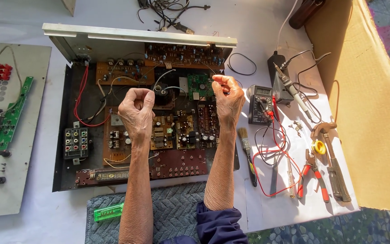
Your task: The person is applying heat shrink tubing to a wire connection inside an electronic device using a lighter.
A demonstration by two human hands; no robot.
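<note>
A small grey screen [263, 91] sits on the black meter [260, 105], just right of the right hand [228, 97]. A long dark display [115, 175] lies below the left hand [136, 110]. A big brown cardboard box [366, 104] stands far right.

I see a white-covered desk [258, 27] with the opened amplifier chassis [64, 149] lying at its middle. Left of the chassis lies a grey metal panel [28, 135]; right of it lie a multimeter [260, 105], a brush [247, 153], red-handled pliers [314, 178] and a hammer [335, 167]. Just below the chassis lie a grey mat [177, 208] and a green lighter [108, 212].
</note>
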